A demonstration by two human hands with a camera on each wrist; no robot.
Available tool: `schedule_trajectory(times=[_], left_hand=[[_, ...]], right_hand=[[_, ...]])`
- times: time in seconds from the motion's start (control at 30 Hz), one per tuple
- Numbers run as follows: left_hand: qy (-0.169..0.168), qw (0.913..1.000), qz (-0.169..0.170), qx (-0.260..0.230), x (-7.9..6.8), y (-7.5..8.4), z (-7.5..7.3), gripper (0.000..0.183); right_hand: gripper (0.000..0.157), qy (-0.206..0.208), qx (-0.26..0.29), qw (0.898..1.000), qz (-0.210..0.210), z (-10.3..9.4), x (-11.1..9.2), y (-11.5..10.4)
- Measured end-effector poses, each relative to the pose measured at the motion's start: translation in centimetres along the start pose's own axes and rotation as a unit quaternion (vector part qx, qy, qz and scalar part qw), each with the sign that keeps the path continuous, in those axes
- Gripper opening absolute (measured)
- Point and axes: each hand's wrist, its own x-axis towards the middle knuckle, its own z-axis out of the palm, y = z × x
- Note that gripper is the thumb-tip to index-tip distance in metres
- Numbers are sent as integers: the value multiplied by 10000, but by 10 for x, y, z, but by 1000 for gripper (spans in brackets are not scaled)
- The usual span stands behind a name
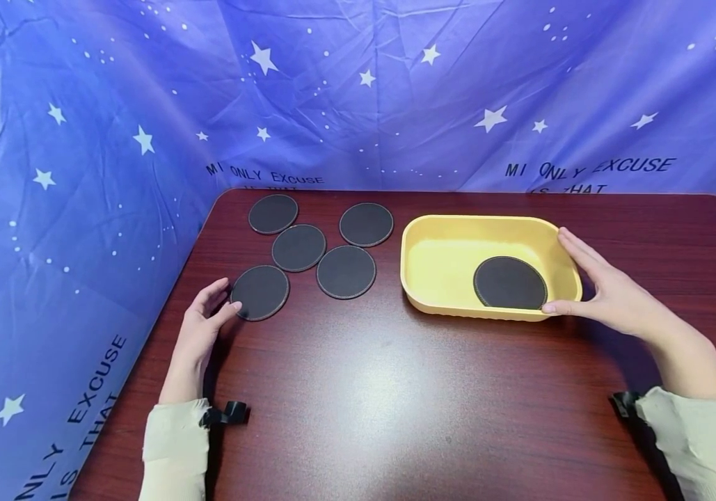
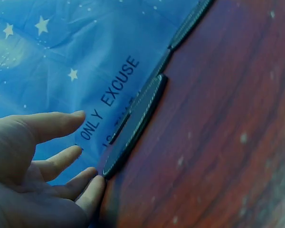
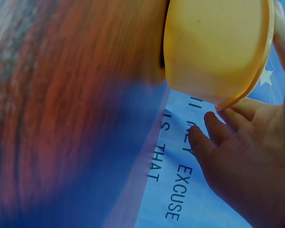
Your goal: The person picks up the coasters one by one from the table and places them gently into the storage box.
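My left hand [image 1: 204, 316] is at the left edge of the nearest round black coaster [image 1: 260, 293], its thumb tip by the rim. In the left wrist view, the lower fingers [image 2: 91, 192] touch the end of that coaster [image 2: 135, 130], while the thumb stands apart from it. A yellow plastic basin [image 1: 439, 309] sits on the right, with one black coaster [image 1: 510, 282] leaning inside at its front right. My right hand [image 1: 621, 299] grips the basin's right end, thumb on the front rim and fingers at the back corner.
Several more black coasters lie left of the basin, among them a far-left one [image 1: 273, 213], a middle one [image 1: 298, 248] and two nearer the basin, front [image 1: 346, 272] and back [image 1: 366, 224]. The dark red wooden table [image 1: 358, 390] meets a blue star-patterned cloth [image 1: 364, 125] behind.
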Motion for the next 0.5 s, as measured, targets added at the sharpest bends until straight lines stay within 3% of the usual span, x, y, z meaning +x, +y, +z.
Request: schedule_trajectory(times=[0.2, 0.33, 0.5], left_hand=[[-513, 9909, -392, 1181, 5, 5, -2, 76], [-746, 9767, -229, 1998, 5, 6, -1, 84], [-859, 9676, 11, 2374, 5, 6, 0, 88]], right_hand=[[112, -24, 0, 10000, 19, 0, 0, 0], [113, -26, -19, 10000, 5, 0, 0, 1], [113, -9, 5, 10000, -18, 1, 0, 2]])
